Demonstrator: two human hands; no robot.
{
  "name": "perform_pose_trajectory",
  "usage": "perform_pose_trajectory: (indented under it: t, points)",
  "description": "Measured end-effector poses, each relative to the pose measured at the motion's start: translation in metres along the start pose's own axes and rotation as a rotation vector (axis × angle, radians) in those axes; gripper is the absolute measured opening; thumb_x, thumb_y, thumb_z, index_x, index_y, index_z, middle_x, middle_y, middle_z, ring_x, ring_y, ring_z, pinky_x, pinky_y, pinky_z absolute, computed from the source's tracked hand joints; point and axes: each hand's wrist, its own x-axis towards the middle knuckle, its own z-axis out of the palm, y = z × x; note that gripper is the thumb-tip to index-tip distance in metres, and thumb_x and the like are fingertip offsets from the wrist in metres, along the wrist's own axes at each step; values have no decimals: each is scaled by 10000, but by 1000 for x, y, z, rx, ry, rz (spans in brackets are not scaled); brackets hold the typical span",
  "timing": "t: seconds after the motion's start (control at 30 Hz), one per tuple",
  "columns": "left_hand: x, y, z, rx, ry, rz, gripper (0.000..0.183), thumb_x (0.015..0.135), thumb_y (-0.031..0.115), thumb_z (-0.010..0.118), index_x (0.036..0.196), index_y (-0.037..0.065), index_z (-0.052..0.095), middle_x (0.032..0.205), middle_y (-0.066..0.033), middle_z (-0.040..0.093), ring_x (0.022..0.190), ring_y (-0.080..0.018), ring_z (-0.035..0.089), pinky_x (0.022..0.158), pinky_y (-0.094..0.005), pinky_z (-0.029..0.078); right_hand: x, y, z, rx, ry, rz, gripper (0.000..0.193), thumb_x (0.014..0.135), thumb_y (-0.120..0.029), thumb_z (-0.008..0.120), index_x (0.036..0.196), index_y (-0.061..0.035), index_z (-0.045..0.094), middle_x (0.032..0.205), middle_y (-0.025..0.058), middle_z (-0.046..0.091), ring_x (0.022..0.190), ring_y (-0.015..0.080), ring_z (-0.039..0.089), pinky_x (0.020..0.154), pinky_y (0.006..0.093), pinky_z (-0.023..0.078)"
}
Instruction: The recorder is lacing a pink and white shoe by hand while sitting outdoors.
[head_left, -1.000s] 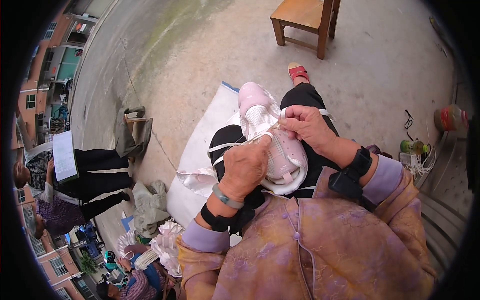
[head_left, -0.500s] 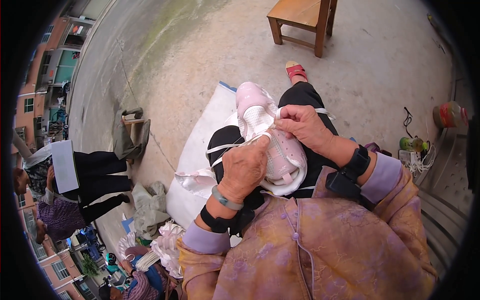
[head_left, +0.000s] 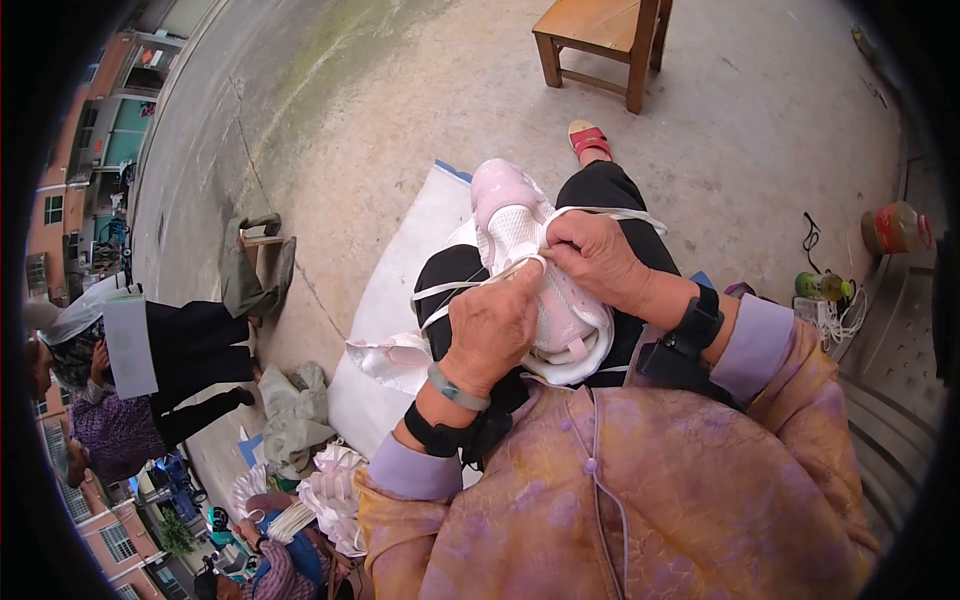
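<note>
Clearly round-toed shoe (head_left: 562,312) | mesh tongue (head_left: 513,226) | right hand (head_left: 597,258) pinching flat lace (head_left: 636,213)

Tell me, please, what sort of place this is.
It seems to be an outdoor yard or roadside, though I cannot tell which: there is broad concrete ground, buildings along the left edge, and a wooden chair.

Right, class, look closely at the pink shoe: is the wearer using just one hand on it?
No, both the left hand and the right hand are at the pink shoe, pinching its white laces.
</note>
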Motion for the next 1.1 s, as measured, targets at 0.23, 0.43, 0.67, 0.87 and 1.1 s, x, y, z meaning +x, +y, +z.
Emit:
perform_pose_trajectory:
  t: [0.23, 0.43, 0.67, 0.87, 1.1]
  points:
    - [-28, -14, -13, -811, 137, -571, 163, 895, 129, 556, 1001, 7, 580, 612, -43, 561, 509, -85, 524, 461, -234, 422, -4, -10, -7, -77, -22, 140, 144, 759, -152, 619, 761, -21, 561, 715, 128, 543, 680, 291, 561, 631, 346, 443]
    - [-57, -67, -63, -1268, 735, -820, 148, 914, 176, 556, 885, 31, 561, 566, -9, 488, 441, -63, 423, 412, -175, 329, 4, -8, -23, -185, -89, 130, 131, 742, -159, 592, 735, -28, 592, 603, 128, 554, 547, 282, 556, 546, 355, 438]
    - [-95, -93, -63, -1545, 1029, -992, 129, 894, 175, 567, 826, 81, 511, 594, 2, 467, 436, -65, 385, 392, -187, 293, -13, 2, -35, -22, -11, 123, 81, 749, -28, 591, 676, 7, 581, 535, 32, 507, 503, 98, 465, 469, 265, 372]
    - [-74, -46, -10, -1484, 221, -947, 148, 900, 172, 543, 793, 75, 508, 635, -11, 577, 431, -57, 488, 362, -184, 342, -4, -3, -37, -5, 20, -45, 93, 790, -26, 580, 712, -6, 533, 586, 23, 465, 545, 93, 423, 496, 260, 341]
    - [-38, -28, 7, -1504, -15, -782, 155, 903, 168, 538, 820, 37, 544, 672, -37, 604, 497, -78, 567, 413, -180, 444, -2, -38, -32, -88, -61, -234, 22, 745, 15, 566, 744, -5, 556, 630, 59, 482, 536, 148, 447, 498, 276, 348]
